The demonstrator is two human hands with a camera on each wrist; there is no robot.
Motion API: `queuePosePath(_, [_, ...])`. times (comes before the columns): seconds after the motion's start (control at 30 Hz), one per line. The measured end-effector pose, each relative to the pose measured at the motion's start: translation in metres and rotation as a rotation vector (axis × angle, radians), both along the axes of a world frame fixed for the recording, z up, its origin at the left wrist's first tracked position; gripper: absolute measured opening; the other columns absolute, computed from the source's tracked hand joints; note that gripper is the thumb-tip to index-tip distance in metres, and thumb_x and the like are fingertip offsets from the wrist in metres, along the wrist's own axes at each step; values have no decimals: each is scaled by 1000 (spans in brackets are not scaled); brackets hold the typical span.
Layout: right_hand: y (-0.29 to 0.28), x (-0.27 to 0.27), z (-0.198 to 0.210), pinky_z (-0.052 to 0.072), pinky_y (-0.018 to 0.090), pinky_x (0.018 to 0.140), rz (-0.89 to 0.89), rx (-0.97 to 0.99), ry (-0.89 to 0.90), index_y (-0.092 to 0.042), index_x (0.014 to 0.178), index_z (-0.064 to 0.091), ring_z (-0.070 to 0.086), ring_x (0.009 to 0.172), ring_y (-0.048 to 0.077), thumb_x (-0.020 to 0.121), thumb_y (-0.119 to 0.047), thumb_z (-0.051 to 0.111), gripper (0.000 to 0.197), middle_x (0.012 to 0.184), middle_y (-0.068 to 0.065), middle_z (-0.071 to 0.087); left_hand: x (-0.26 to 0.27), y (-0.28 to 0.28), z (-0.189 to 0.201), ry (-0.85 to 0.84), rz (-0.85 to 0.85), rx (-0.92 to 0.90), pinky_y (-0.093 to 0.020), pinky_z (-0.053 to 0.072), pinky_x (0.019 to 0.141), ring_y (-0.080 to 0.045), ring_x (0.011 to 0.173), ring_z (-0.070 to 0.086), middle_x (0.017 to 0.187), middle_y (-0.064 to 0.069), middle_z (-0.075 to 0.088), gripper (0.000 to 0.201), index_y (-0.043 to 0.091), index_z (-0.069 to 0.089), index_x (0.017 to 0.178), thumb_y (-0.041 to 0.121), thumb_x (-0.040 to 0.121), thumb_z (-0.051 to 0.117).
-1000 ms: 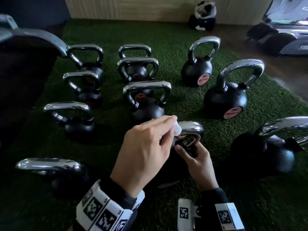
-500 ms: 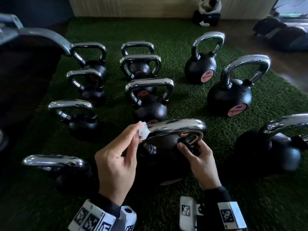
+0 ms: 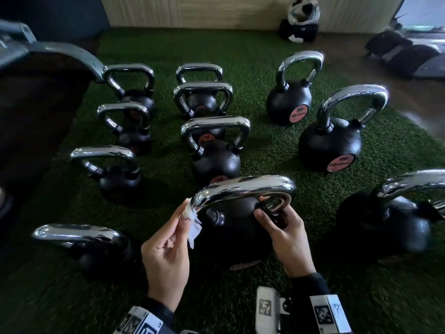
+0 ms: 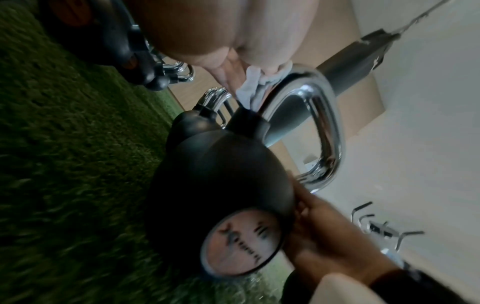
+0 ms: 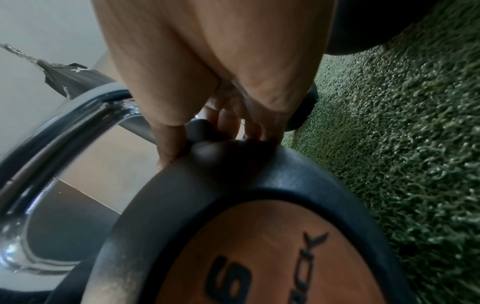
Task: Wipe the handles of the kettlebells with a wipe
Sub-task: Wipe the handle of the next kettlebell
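Left hand (image 3: 166, 256) raised, palm toward the camera – grip pinches a crumpled white wipe (image 3: 193, 220) against the left bend of the chrome handle (image 3: 243, 189). Right hand (image 3: 286, 235), fingers curled, grips the handle's right base. Black kettlebell (image 3: 231, 235) stands on green turf (image 3: 277, 150), nearest of the middle row.

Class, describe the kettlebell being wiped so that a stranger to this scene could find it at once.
On the green turf stand three rows of kettlebells. Take the middle row and come to its nearest one, the kettlebell. Unlike its neighbours, it alone has hands on it: the left hand presses a white wipe to its chrome handle, and the right hand steadies it.
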State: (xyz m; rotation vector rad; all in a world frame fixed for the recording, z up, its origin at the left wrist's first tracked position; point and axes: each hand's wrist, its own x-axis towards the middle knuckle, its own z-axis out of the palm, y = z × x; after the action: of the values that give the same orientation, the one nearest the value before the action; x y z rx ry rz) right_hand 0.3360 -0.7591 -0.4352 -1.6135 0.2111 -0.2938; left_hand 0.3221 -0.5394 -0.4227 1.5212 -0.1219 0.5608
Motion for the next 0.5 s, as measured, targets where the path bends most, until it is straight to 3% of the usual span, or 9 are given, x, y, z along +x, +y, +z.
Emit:
queuePosePath(0.13, [0, 0, 1, 57, 49, 100, 2, 14, 11, -22, 109, 76, 75, 106, 16, 82, -31, 82, 29, 107, -1, 80, -1, 4, -23, -31, 44, 224, -23, 60, 88, -3, 105, 73, 115, 23, 74, 38, 19, 68, 122, -5, 92, 68])
queuePosePath(0.2, [0, 1, 1, 57, 51, 100, -3, 8, 18, -22, 109, 76, 75, 104, 17, 83, -28, 83, 27, 106, -1, 80, -3, 5, -25, -67, 37, 320, -29, 63, 82, -5, 99, 75, 113, 17, 75, 35, 23, 68, 122, 2, 94, 71])
queuePosePath(0.33, [3, -1, 3, 58, 53, 97, -37, 17, 25, -22, 105, 76, 76, 101, 18, 86, -20, 82, 20, 103, 1, 80, -9, -3, -11, -68, 29, 338, -21, 59, 79, -5, 85, 75, 99, 17, 76, 28, 30, 70, 120, 24, 93, 74])
queuePosePath(0.4, [5, -2, 3, 58, 53, 97, -58, -8, 27, -24, 104, 76, 75, 101, 17, 87, -22, 83, 19, 102, 0, 80, -8, -6, -9, -36, 64, 318, -19, 59, 74, -2, 80, 74, 95, 18, 77, 29, 31, 72, 114, 18, 90, 80])
queuePosePath(0.5, [9, -4, 0, 57, 53, 95, -120, -76, 37, -26, 103, 75, 74, 100, 16, 86, -33, 83, 20, 101, -3, 79, -2, -7, -9, 40, 57, 207, -12, 56, 71, 2, 78, 73, 93, 30, 75, 35, 36, 73, 107, 11, 84, 79])
